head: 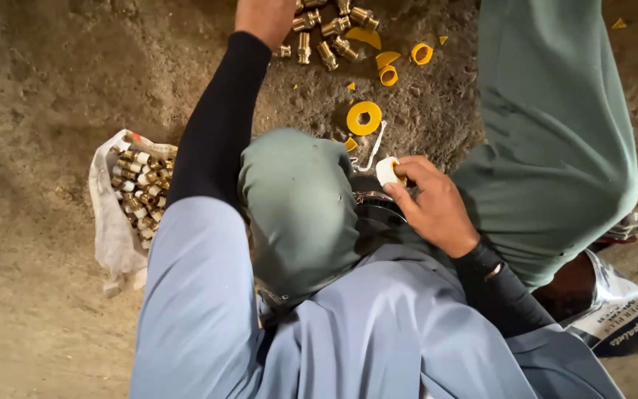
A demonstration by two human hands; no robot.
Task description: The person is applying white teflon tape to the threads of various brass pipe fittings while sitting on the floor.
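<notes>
My left hand (pixel 263 18) reaches to the top edge of the view and rests on a pile of loose brass pipe fittings (pixel 330 33) on the dirt floor; its fingers are cut off by the frame. My right hand (pixel 431 208) sits between my knees and pinches a small white roll of sealing tape (pixel 387 171). A thin white strand of tape (pixel 374 150) trails from the roll toward the floor.
Yellow plastic spool rings (pixel 364 117) and caps (pixel 422 53) lie beside the fittings. A white bag (pixel 105 214) at left holds several tape-wrapped brass fittings (pixel 140 188). My green-trousered knees (pixel 555 133) flank the hands. A printed plastic bag (pixel 622 314) lies at lower right.
</notes>
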